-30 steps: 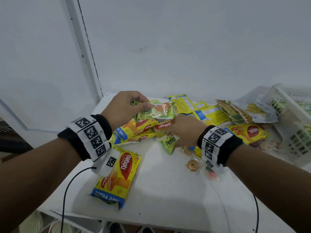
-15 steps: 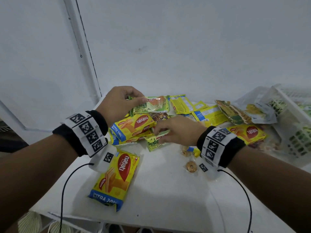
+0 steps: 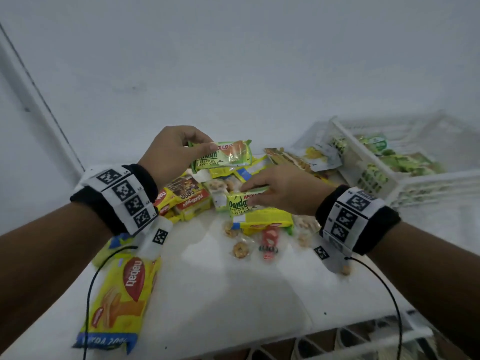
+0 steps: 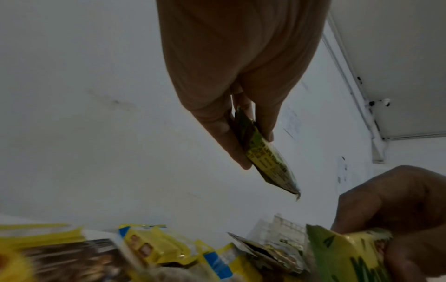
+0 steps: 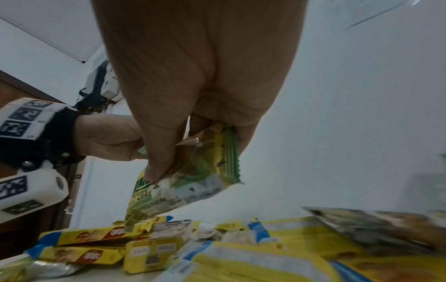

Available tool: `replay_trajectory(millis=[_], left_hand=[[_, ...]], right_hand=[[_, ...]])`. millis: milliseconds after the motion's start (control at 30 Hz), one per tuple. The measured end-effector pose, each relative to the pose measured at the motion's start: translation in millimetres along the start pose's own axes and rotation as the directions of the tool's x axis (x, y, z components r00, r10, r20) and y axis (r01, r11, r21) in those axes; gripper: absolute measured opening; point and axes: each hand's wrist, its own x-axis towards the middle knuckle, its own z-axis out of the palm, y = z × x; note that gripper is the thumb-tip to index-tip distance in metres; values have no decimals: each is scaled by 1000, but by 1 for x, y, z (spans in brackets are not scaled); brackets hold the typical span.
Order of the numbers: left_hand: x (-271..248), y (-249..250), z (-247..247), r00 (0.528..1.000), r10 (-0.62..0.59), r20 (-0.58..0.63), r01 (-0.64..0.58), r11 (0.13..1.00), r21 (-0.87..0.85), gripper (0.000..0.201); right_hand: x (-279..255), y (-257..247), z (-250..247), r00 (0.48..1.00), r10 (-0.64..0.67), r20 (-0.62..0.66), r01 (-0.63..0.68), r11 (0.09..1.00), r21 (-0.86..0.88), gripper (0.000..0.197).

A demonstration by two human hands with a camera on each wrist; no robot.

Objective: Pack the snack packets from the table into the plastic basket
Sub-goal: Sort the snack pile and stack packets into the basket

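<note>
My left hand pinches a green pandan layer cake packet by its left end and holds it above the pile. The left wrist view shows this packet edge-on between thumb and fingers of the left hand. My right hand grips a second pandan packet just over the pile, thumb on its front. Seen from the right wrist, that packet hangs tilted from the right hand. The white plastic basket stands at the far right with green packets inside.
Yellow Nabati packets and a cereal box are heaped on the white table under my hands. A big Nabati packet lies front left. Small ring biscuit packs and a red sweet lie in the middle. A wall stands close behind.
My left hand has raised its pandan packet a little. My right hand has taken the second pandan packet off the pile and lifted it rightwards.
</note>
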Motion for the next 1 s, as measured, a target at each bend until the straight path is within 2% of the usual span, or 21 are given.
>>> replay_trajectory(millis=[333, 533, 700, 1000], left_hand=[[54, 67, 120, 996, 72, 53, -72, 997, -5, 13], [81, 115, 194, 996, 60, 59, -62, 997, 48, 15], [104, 141, 234, 998, 37, 41, -39, 997, 59, 17], [141, 142, 262, 999, 15, 52, -18, 998, 52, 18]], right_hand=[[-80, 90, -62, 992, 17, -128, -16, 1000, 7, 30], [-116, 149, -106, 990, -28, -136, 31, 999, 19, 34], [-131, 191, -133, 990, -36, -133, 41, 999, 30, 36], [-129, 248, -160, 956, 164, -243, -128, 979, 157, 28]])
